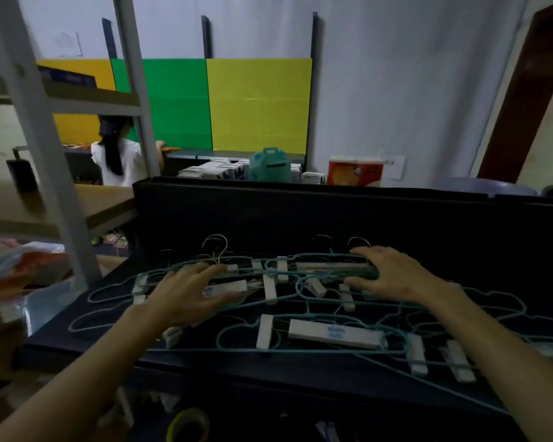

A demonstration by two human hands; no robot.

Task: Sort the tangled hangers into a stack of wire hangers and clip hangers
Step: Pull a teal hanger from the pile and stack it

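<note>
While the tangled hangers (300,301) sprawled across the dark table (460,250), both hands pressed them with straight fingers: left hand (189,298) toward the left edge, right hand (393,275) farther back.

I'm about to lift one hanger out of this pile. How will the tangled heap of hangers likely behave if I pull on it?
The tangled hangers would probably come up snagged together, since their thin teal wires loop through each other. The white clips may catch on neighbouring wires. Each looks light, so the heap might slide on the dark table.
</note>
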